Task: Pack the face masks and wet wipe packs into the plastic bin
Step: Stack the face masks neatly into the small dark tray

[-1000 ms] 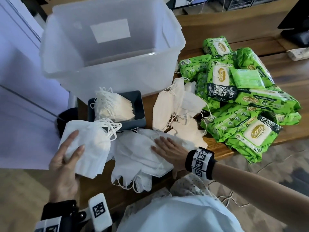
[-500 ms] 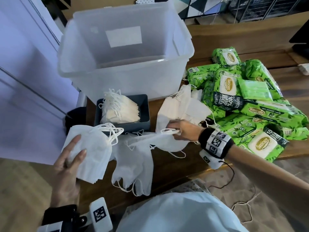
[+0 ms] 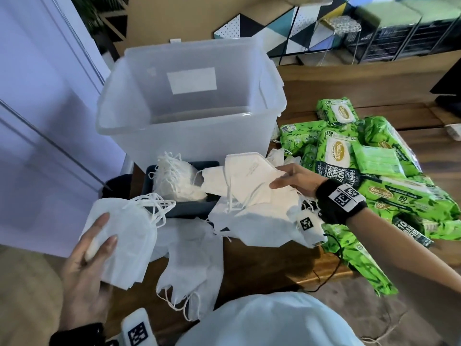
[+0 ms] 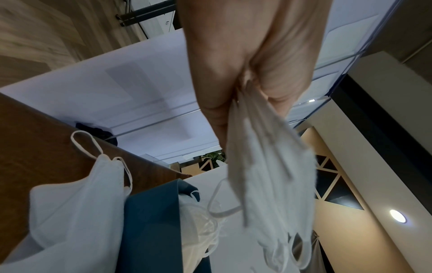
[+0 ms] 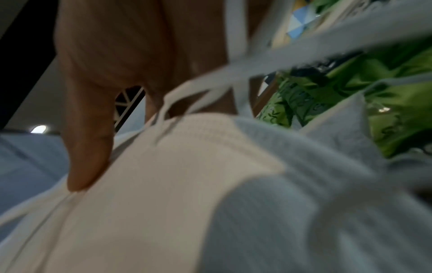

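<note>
My left hand (image 3: 92, 248) grips a stack of white face masks (image 3: 127, 243) at the table's near left; the stack (image 4: 268, 175) hangs from my fingers in the left wrist view. My right hand (image 3: 291, 179) holds a bundle of cream and white masks (image 3: 247, 181) lifted above the table, in front of the clear plastic bin (image 3: 189, 103). In the right wrist view my thumb (image 5: 88, 147) presses on the cream mask (image 5: 163, 184). The bin shows nothing inside. More white masks (image 3: 192, 260) lie on the table. Green wet wipe packs (image 3: 389, 186) are piled at the right.
A dark grey tray (image 3: 184, 208) holding a stack of cream masks (image 3: 177, 181) sits in front of the bin. The wooden table (image 3: 262, 265) ends near my body. A pale wall panel (image 3: 37, 121) stands at the left. A black object (image 3: 449, 83) sits far right.
My right hand went from lying flat on the loose masks to gathering a bundle and lifting it toward the bin. My left hand keeps its stack in the same place.
</note>
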